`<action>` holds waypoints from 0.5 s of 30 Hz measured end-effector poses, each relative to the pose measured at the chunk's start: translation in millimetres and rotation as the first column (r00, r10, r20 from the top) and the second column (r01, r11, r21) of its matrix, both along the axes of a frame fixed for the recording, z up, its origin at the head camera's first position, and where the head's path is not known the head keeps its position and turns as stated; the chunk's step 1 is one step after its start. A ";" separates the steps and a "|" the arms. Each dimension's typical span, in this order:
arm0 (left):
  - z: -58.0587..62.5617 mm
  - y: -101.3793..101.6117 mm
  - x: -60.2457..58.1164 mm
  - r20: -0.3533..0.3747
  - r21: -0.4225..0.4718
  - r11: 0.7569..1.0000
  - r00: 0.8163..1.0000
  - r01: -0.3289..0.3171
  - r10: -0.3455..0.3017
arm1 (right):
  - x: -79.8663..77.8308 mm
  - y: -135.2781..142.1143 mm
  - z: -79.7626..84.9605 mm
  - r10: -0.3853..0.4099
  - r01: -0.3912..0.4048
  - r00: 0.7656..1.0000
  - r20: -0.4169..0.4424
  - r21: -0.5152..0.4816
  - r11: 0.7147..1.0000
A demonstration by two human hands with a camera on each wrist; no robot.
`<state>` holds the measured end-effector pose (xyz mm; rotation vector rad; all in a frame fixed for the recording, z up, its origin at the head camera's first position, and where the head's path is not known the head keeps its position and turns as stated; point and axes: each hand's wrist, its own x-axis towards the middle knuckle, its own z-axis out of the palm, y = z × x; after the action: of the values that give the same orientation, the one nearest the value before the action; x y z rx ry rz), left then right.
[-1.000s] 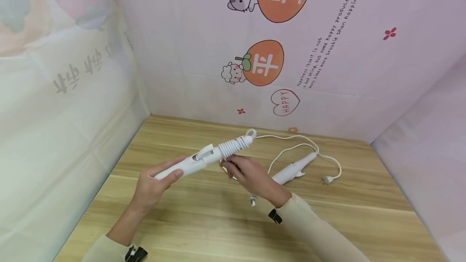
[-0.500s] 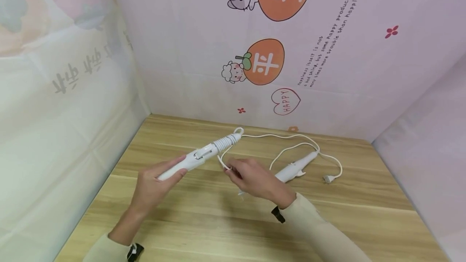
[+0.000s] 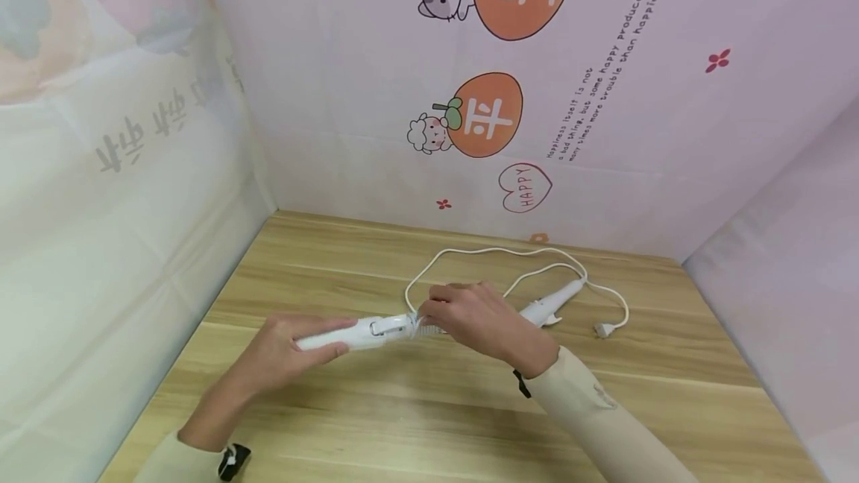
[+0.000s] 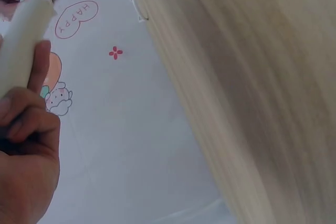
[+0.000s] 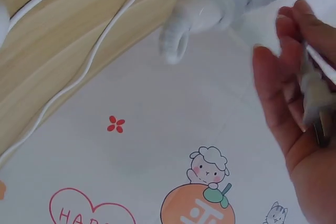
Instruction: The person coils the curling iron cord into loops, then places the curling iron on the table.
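A white curling iron (image 3: pixel 362 332) lies nearly level above the table, its barrel end in the grip of my left hand (image 3: pixel 278 352). White cord (image 3: pixel 429 331) is wound in several turns round its tapered handle. My right hand (image 3: pixel 479 323) pinches the loose end of that cord beside the turns and partly covers them in the head view. In the right wrist view a plug (image 5: pixel 317 95) on this cord hangs within the palm. A second white curling iron (image 3: pixel 546 305) rests on the table behind my right hand, which hides its near end.
Another white cord (image 3: pixel 493 250) loops across the back of the wooden table (image 3: pixel 403 423), and its plug (image 3: pixel 605 330) lies to the right. Printed cloth walls (image 3: pixel 349 95) stand at the back and both sides.
My left hand has lowered and levelled the curling iron, which pointed up to the right before. My right hand has brought the cord end from beneath the handle to its upper side.
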<state>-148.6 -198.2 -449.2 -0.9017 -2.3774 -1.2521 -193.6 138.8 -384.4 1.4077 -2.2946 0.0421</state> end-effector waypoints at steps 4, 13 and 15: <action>-1.0 -6.2 2.5 0.135 0.022 0.994 0.985 0.108 -0.110 | -3.0 1.8 -3.8 0.098 -0.098 0.994 -0.047 0.011 0.995; -0.4 -16.2 4.8 0.402 0.211 0.949 0.864 0.236 -0.304 | -9.1 4.4 -15.6 0.259 -0.256 0.963 0.079 -0.047 0.966; -0.7 -17.5 4.3 0.405 0.239 0.935 0.849 0.261 -0.340 | -8.1 3.6 -16.5 0.298 -0.285 0.936 0.186 -0.094 0.954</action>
<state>-144.3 -215.8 -449.9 -1.0579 -2.4557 -1.9424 -201.7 142.5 -400.9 1.7668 -2.1915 0.3619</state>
